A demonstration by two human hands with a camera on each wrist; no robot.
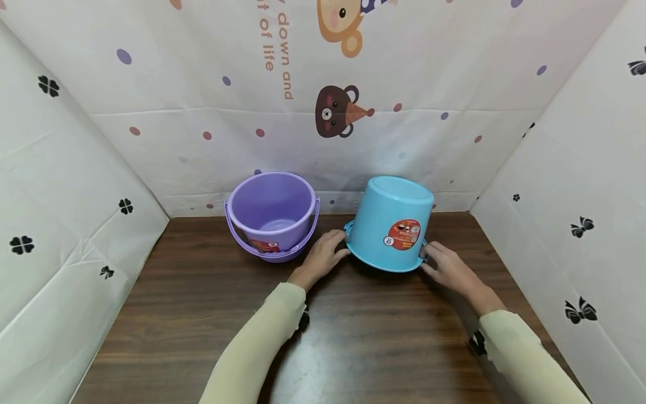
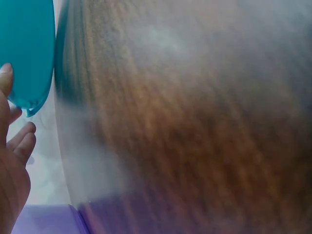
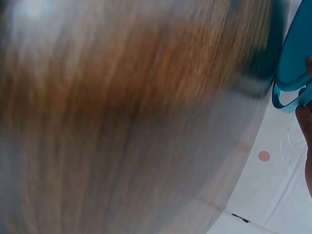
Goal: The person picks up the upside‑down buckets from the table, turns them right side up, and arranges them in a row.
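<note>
A light-blue bucket stands upside down with its base up and a red label facing me, leaning slightly. My left hand grips the rim on its left side, by the handle mount; in the left wrist view the thumb lies against the blue wall, while the other fingers are spread loosely behind. On the opposite side my right hand holds the rim where the blue handle joins. Most of the right hand is outside the right wrist view.
Left of the blue bucket, a purple bucket stands upright, its handle lowered at the front, close to my left hand. The dark wooden table meets a printed back sheet and white side sheets.
</note>
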